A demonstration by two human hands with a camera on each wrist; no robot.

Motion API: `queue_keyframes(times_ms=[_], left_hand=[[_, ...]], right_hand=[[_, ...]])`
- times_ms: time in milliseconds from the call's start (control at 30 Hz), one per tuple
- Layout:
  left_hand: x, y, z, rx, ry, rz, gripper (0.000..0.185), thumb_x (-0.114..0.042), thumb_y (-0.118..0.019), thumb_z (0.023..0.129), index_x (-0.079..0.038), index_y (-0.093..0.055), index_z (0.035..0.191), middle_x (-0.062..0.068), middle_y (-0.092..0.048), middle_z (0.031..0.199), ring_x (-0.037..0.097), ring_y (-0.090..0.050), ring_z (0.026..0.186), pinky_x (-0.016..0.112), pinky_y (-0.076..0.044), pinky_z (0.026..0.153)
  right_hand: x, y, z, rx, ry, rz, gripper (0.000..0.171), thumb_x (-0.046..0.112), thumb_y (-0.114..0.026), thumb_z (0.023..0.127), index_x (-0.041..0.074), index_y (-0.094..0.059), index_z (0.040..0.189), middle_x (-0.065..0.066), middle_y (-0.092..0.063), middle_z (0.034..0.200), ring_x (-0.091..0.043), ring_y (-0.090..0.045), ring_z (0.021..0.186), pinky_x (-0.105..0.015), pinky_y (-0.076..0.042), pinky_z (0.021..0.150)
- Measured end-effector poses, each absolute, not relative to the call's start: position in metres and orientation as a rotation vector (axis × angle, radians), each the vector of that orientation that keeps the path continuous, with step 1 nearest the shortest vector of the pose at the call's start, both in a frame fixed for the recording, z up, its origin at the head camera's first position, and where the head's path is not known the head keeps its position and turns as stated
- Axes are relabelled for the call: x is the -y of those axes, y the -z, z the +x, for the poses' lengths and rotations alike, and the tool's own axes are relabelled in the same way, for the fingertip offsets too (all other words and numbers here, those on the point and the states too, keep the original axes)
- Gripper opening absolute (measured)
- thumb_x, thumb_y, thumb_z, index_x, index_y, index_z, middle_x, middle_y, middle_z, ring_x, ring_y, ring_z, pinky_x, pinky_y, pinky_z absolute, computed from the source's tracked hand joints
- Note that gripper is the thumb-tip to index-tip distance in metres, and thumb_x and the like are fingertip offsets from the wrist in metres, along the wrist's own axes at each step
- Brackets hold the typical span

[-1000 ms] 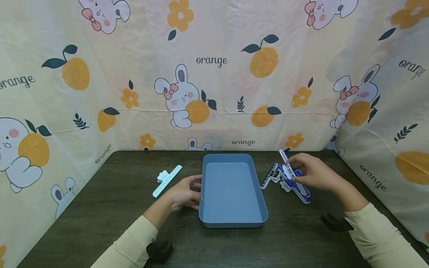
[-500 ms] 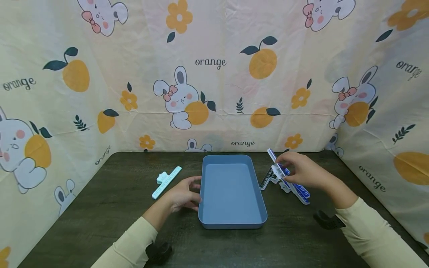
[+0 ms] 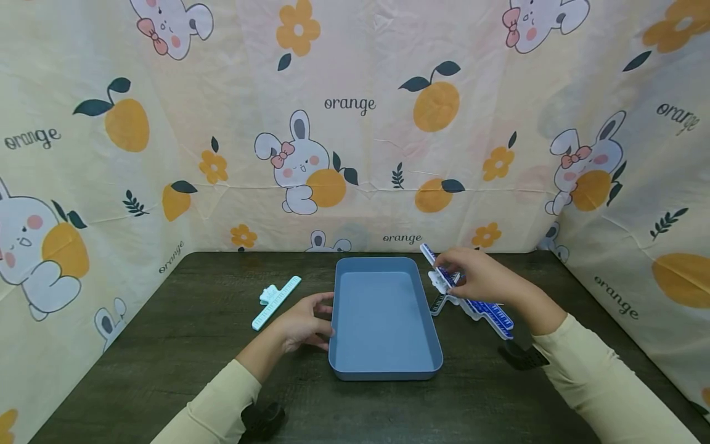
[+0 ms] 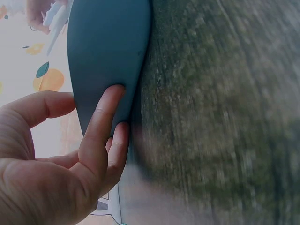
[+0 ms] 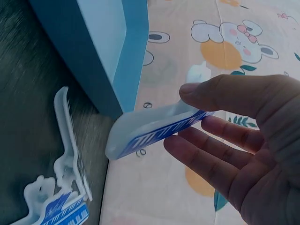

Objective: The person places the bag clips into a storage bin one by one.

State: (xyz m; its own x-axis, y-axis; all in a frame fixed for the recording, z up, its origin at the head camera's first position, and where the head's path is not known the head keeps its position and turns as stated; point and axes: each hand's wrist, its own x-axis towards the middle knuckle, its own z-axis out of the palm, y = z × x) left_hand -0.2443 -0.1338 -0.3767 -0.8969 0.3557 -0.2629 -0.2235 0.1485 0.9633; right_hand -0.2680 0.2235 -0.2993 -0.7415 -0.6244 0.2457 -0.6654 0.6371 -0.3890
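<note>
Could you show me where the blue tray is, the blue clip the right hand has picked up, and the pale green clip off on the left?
blue tray [image 3: 383, 370], head view, near rim.
blue clip [image 5: 154, 129], right wrist view, its printed side.
pale green clip [image 3: 275, 302], head view, middle of its long bar.

We see two bare hands, the left hand [image 3: 302, 324] and the right hand [image 3: 482, 277], one on each side of the blue rectangular plastic tray [image 3: 383, 370]. Both arms wear long pale-yellow fabric sleeves [image 3: 213, 404]. A black wrist-worn camera mount [image 3: 521, 356] sits at each cuff.
</note>
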Motion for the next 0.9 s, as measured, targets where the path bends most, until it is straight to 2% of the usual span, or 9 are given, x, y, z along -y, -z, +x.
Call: queue_keyframes(times_ms=[267,567,733,900], left_hand=[[0.134,0.377,-0.244,-2.009,-1.791,0.119,0.087,0.018,-0.060,0.074,0.000,-0.026,0.151,0.029,-0.041,0.137,0.030,-0.064,0.083,0.042,-0.059,0.060],[0.133,0.376,-0.244,-2.007,-1.786,0.115,0.086,0.018,-0.060,0.074,0.000,-0.025,0.151,0.029,-0.042,0.137,0.030,-0.064,0.083,0.041,-0.059,0.060],[0.132,0.376,-0.244,-2.006,-1.787,0.115,0.086,0.018,-0.060,0.075,0.000,-0.025,0.151,0.029,-0.042,0.137,0.030,-0.064,0.084,0.041,-0.059,0.059],[0.133,0.376,-0.243,-2.010,-1.787,0.112,0.086,0.018,-0.060,0.074,-0.001,-0.026,0.151,0.029,-0.042,0.137,0.030,-0.064,0.084,0.041,-0.059,0.059]], right_hand=[[-0.198,0.297,-0.276,2.804,-0.688,1.124,0.043,-0.007,-0.078,0.073,0.001,-0.062,0.112,-0.016,-0.061,0.112,-0.033,-0.066,0.098,-0.031,-0.059,0.070],[-0.176,0.298,-0.286,2.846,-0.594,1.187,0.043,-0.004,-0.080,0.070,0.004,-0.064,0.109,-0.011,-0.064,0.109,-0.027,-0.066,0.092,-0.038,-0.058,0.075],[-0.168,0.298,-0.292,2.889,-0.557,1.213,0.043,-0.003,-0.080,0.071,0.005,-0.064,0.110,-0.009,-0.063,0.110,-0.021,-0.065,0.089,-0.035,-0.056,0.074],[-0.159,0.299,-0.297,2.962,-0.638,1.206,0.044,-0.006,-0.078,0.072,0.001,-0.063,0.112,-0.012,-0.062,0.114,-0.025,-0.067,0.091,-0.033,-0.057,0.071]])
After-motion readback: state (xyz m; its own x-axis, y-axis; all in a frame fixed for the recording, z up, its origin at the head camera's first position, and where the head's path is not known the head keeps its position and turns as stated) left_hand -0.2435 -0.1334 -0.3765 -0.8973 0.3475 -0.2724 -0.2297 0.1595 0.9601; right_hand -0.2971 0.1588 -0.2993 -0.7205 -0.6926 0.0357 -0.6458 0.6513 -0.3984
